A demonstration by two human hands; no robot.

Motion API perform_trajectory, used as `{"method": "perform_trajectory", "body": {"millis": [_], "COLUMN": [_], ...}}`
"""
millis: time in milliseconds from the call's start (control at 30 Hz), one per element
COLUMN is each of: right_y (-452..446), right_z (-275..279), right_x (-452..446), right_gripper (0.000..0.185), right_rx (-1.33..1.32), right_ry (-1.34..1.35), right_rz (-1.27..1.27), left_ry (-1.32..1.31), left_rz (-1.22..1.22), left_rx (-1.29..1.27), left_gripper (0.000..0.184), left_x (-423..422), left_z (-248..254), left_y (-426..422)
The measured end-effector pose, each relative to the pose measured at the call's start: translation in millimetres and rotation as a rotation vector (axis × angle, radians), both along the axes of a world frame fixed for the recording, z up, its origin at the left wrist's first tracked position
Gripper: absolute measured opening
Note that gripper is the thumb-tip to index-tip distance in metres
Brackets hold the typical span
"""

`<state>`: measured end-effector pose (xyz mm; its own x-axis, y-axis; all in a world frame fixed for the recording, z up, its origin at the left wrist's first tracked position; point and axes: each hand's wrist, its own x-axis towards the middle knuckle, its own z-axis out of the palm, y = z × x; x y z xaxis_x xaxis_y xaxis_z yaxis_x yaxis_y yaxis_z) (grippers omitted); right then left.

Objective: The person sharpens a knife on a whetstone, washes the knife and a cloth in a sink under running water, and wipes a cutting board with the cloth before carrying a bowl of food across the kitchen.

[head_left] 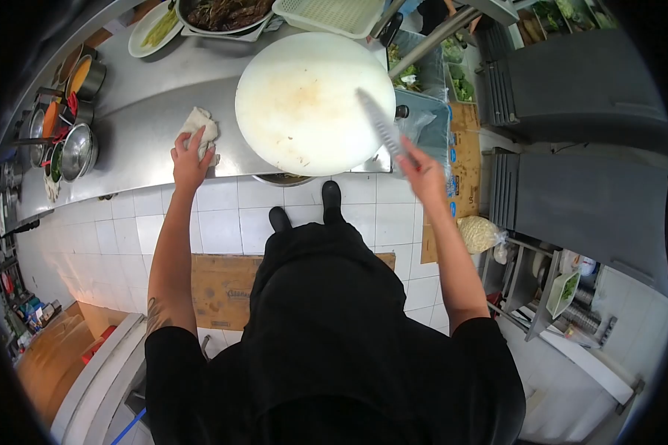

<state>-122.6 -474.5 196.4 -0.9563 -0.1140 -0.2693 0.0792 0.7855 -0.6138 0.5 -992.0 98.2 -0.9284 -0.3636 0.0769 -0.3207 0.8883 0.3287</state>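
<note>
My right hand (423, 172) is closed round the handle of a large kitchen knife (378, 122). Its broad blade, slightly blurred, reaches over the right part of a round white cutting board (297, 104). Brownish stains and a few small scraps mark the board. To the left of the board, my left hand (191, 154) rests on a crumpled whitish cloth (202, 121) at the front edge of the steel counter (141, 111), its fingers bent over the cloth.
Metal pots and bowls (79, 152) stand at the counter's left end. A white plate with green stalks (156, 31), a pan of dark meat (226, 13) and a pale plastic basket (330, 15) sit behind. Tubs of greens (462, 83) are right. A bowl (283, 179) shows below the counter's edge.
</note>
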Motion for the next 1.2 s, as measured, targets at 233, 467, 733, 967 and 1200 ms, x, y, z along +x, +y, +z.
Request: {"method": "perform_trajectory", "body": {"millis": [233, 467, 733, 967, 1200], "right_y": [-41.4, -21.2, -20.0, -53.3, -35.0], "right_z": [3.2, -26.2, -1.0, 19.0, 7.7], "right_x": [37.0, -24.5, -54.1, 15.2, -37.6], "right_gripper": [0.045, 0.047, 0.047, 0.047, 0.046], "right_rx": [0.025, -0.078, -0.054, 0.13, 0.137], "right_ry": [-0.044, 0.209, 0.142, 0.122, 0.116], "right_rz": [0.329, 0.187, 0.137, 0.479, 0.169], "left_ry": [0.007, 0.006, -0.019, -0.016, 0.012], "left_rz": [0.004, 0.0, 0.009, 0.025, 0.014], "left_rx": [-0.022, -0.021, 0.042, 0.044, 0.003], "left_gripper": [0.057, 0.057, 0.058, 0.058, 0.058], "left_x": [-1.1, -1.3, -1.0, -2.8, -2.3], "left_z": [-0.9, -1.2, 5.5, 3.5, 0.7], "left_y": [0.6, 0.2, 2.1, 1.7, 1.2]}}
